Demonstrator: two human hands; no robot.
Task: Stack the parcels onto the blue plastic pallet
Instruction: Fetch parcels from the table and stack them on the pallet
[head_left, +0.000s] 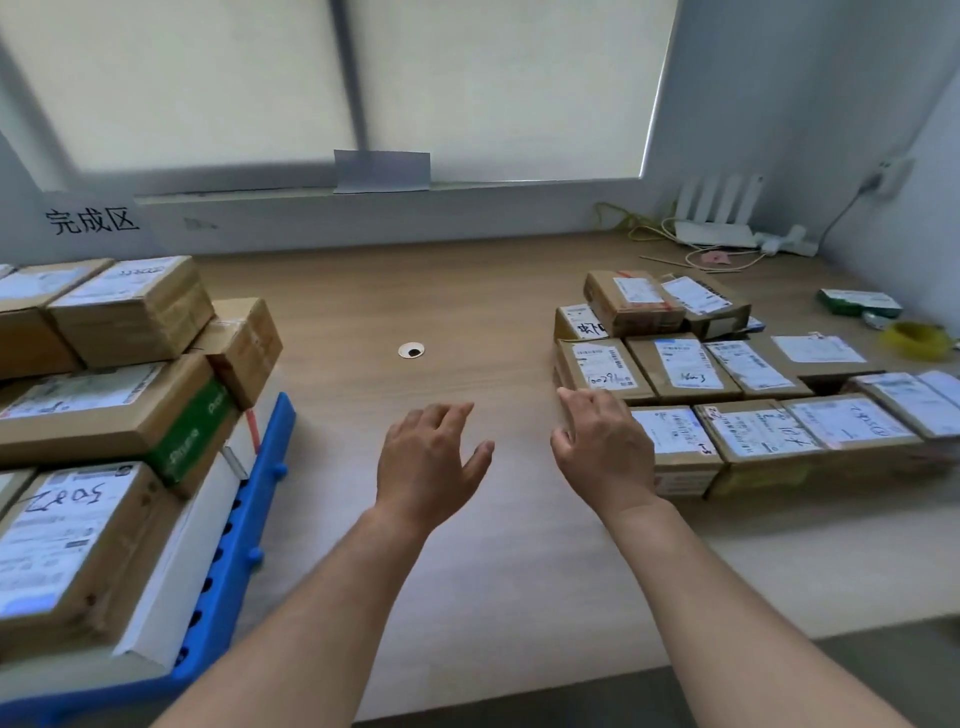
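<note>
Loose parcels (680, 366) are lying well right of the blue pallet (260, 499). Left hand (426, 457) and right hand (602, 447) are hovering between, fingers (441, 415) spread, holding nothing. Stiff cardboard, probably light: grip opposite sides.

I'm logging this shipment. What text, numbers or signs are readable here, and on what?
"完成区": white paper sign on the wall, left.
"100291", handwritten, last digits unsure: label of the leftmost middle-row parcel, right group.
Perhaps "5082", handwritten upside down: nearest parcel on the blue pallet.
Printed label text and the green-sided parcel lettering: too blurred.
</note>
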